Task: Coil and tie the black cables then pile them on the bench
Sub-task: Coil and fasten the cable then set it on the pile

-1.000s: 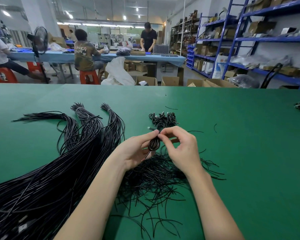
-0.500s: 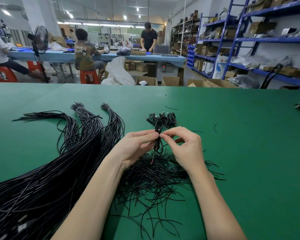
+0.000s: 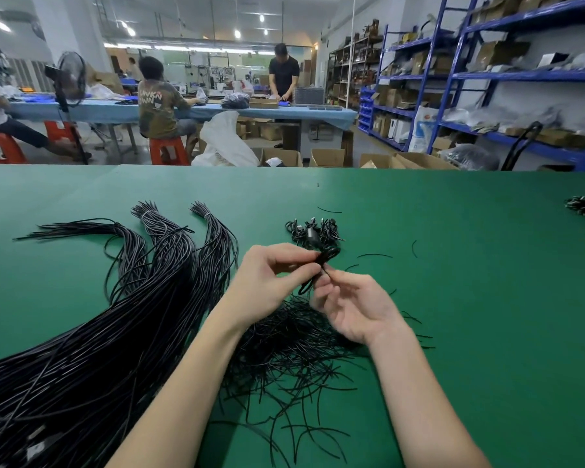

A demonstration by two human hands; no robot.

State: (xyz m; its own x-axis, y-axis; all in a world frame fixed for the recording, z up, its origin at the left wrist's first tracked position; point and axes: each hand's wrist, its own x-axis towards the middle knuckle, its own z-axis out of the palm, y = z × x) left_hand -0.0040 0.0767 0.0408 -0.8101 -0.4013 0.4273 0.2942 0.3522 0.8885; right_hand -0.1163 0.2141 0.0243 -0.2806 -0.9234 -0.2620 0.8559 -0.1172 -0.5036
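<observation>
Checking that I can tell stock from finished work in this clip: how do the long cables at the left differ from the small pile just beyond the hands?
The long cables lie stretched out in thick bundles, banded near their far ends; the small pile is short coiled pieces heaped together. The long cables cover much of the green bench at left; the pile takes a small patch. Both are black, and neither is held.

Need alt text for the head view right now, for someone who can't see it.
Two bare hands hold a small coiled black cable above a green bench: the left hand grips the coil, the right hand pinches its tie. Long black cables lie left, short ties beneath, finished coils behind.
</observation>
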